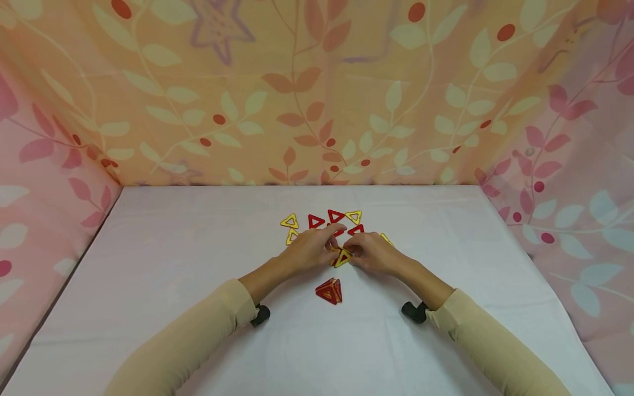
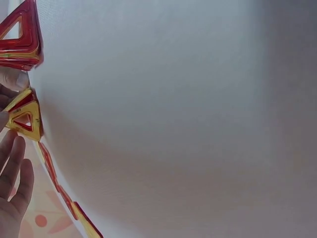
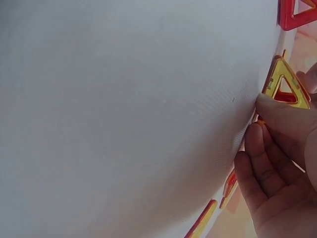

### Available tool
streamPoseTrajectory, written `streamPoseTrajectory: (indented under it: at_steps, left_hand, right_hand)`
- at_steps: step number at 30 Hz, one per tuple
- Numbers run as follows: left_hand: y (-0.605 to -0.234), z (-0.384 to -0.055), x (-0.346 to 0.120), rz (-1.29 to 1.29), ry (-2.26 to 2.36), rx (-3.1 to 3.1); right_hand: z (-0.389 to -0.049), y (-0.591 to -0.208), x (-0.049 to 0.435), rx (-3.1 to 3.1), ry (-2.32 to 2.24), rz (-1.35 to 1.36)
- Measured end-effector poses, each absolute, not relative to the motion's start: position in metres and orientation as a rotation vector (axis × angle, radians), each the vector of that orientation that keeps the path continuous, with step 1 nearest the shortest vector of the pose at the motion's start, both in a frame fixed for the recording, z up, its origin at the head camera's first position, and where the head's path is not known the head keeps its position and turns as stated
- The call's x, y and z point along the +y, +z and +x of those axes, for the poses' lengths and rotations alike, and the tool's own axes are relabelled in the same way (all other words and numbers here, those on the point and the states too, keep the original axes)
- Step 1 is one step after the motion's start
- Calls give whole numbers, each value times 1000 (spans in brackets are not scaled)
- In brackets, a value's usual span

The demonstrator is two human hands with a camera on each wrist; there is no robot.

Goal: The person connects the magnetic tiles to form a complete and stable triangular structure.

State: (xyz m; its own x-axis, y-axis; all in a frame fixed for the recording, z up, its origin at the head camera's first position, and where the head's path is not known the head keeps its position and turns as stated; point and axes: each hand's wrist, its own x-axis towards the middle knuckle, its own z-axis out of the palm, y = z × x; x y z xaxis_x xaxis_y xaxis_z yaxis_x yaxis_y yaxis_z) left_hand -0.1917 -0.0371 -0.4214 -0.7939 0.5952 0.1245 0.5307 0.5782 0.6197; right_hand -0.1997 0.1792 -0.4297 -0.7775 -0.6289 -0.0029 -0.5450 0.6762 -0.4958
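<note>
Triangular magnetic tiles in yellow and red form a small standing cluster [image 1: 342,257] at the table's middle. From the left, my left hand [image 1: 312,247] pinches its side, index finger reaching over the flat tiles behind. My right hand [image 1: 375,253] holds the opposite side with thumb and fingers. A yellow tile [image 3: 287,87] faces the right wrist view, the right thumb at its lower corner. In the left wrist view, another yellow tile [image 2: 27,121] shows with red behind it. Nearer me stands a mostly red pyramid of tiles [image 1: 329,291], apart from both hands.
Beyond the hands lie flat triangle tiles: red ones [image 1: 335,216] and yellow ones [image 1: 289,221], several in a loose arc. One yellow tile [image 1: 387,239] lies partly behind the right hand. White cloth [image 1: 173,247] covers the table; patterned curtains [image 1: 297,110] enclose it.
</note>
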Motion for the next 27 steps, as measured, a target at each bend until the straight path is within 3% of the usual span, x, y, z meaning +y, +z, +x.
streamPoseTrajectory:
  at_steps: [13,27]
  left_hand:
    - [-428,-195,-43,789,1062,2597]
    - [-430,-190,-58,784,1037,2561]
  right_hand:
    - [-203,-423,171,2666,-669,-969]
    - [-198,-426,162,2629,-715,-1006]
